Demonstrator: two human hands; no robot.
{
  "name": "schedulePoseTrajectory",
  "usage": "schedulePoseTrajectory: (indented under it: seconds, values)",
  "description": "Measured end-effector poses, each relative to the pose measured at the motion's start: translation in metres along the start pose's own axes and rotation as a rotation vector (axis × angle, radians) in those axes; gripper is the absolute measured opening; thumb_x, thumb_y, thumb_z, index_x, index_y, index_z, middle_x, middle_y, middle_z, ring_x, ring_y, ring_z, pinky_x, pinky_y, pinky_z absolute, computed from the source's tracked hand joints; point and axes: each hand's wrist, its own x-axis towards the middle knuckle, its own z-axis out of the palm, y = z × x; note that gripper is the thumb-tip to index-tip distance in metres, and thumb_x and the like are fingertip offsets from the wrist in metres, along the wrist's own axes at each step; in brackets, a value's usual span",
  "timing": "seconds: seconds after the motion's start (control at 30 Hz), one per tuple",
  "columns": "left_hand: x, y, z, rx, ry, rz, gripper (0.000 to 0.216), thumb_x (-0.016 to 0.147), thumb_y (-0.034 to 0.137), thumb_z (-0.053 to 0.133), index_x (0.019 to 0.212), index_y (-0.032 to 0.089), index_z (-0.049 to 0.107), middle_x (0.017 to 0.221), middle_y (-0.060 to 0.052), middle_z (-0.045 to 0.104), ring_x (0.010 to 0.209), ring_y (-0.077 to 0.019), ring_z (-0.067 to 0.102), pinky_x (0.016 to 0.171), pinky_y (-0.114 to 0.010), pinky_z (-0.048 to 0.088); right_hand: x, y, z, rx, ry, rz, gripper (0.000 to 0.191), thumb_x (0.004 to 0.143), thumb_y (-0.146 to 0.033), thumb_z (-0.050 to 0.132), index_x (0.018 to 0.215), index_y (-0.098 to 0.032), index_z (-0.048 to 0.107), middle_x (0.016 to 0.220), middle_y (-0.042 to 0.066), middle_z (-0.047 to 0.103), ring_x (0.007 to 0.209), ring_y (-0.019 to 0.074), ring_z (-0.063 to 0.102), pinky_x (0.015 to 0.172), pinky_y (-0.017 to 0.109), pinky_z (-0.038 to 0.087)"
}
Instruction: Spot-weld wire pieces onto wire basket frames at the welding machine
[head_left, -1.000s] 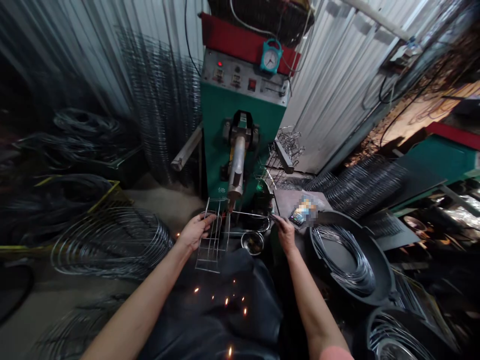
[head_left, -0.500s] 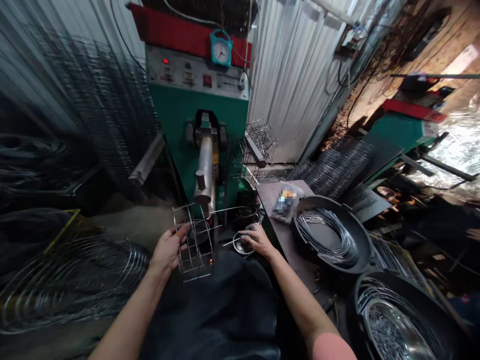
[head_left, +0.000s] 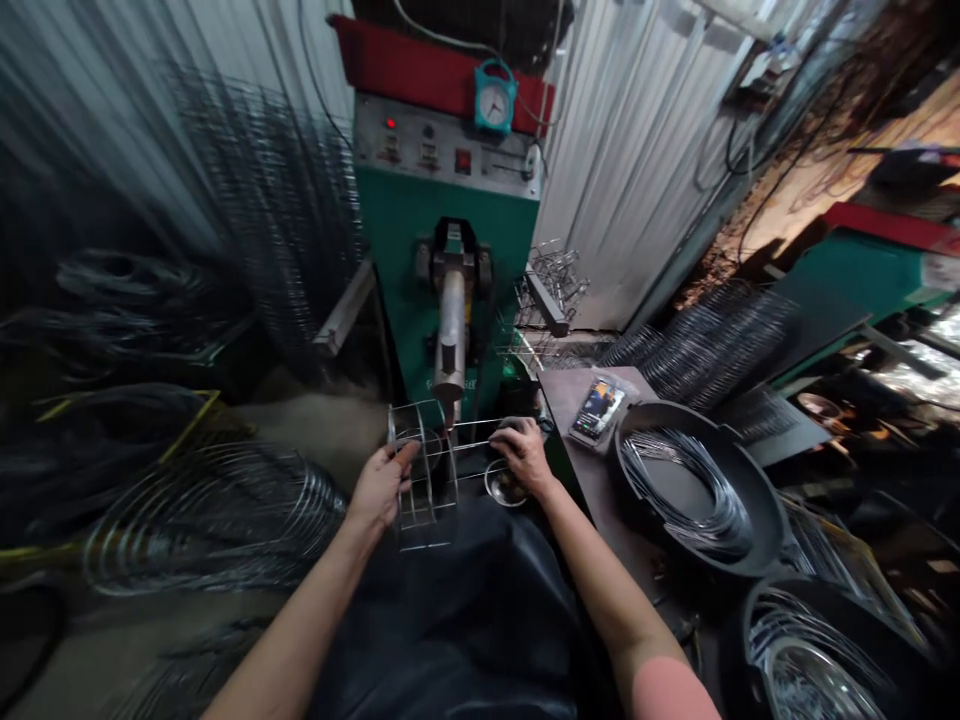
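My left hand [head_left: 381,484] is closed on the left side of a wire frame basket [head_left: 421,470] held under the electrode arm [head_left: 451,335] of a green welding machine [head_left: 457,230]. On the right side of the frame, my right hand [head_left: 523,455] is closed over a thin wire rod [head_left: 474,428] that lies across the frame. Just below that hand sits a small metal bowl [head_left: 501,487]. A dark apron [head_left: 457,620] covers my lap beneath the frame.
A phone [head_left: 595,407] lies on a brown bench [head_left: 570,390] to the right, beside a black pan holding wire rings [head_left: 686,480]. Another pan with wires [head_left: 810,655] is at lower right. Wire coils [head_left: 210,515] pile up on the left; finished baskets [head_left: 559,280] hang beside the machine.
My right hand has risen from the small bowl to the right side of the frame with a rod. The sparks seen a second ago are gone. The view has swung back left.
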Motion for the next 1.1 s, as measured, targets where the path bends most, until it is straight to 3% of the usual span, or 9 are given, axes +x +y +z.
schedulePoseTrajectory:
  seconds: [0.2, 0.37, 1.1]
  values:
    - [-0.001, 0.000, 0.001, -0.041, -0.012, -0.018, 0.048, 0.041, 0.039, 0.077, 0.077, 0.015, 0.058, 0.063, 0.004, 0.047, 0.048, -0.0049, 0.035, 0.037, -0.015, 0.019, 0.004, -0.002, 0.010, 0.044, 0.048, -0.027, 0.010, 0.081, -0.023, 0.058, 0.084, -0.025, 0.067, 0.101, 0.005, 0.057, 0.099, 0.0208, 0.043, 0.088, 0.036, 0.036]
    - [-0.001, 0.000, 0.001, -0.055, -0.027, -0.017, 0.047, 0.040, 0.039, 0.077, 0.075, 0.014, 0.058, 0.059, 0.005, 0.044, 0.046, -0.0043, 0.033, 0.036, -0.015, 0.018, 0.005, 0.000, 0.011, 0.037, 0.005, -0.054, 0.009, 0.081, -0.024, 0.058, 0.081, -0.024, 0.067, 0.109, 0.004, 0.059, 0.103, 0.0213, 0.041, 0.091, 0.036, 0.034]
    - [0.026, 0.004, 0.006, -0.190, -0.057, -0.023, 0.048, 0.034, 0.033, 0.081, 0.070, 0.012, 0.057, 0.056, 0.005, 0.045, 0.044, -0.0032, 0.031, 0.032, -0.014, 0.015, 0.026, 0.004, 0.012, 0.068, -0.085, 0.018, 0.012, 0.083, -0.026, 0.053, 0.082, -0.024, 0.064, 0.111, 0.003, 0.062, 0.103, 0.0231, 0.042, 0.091, 0.040, 0.030]
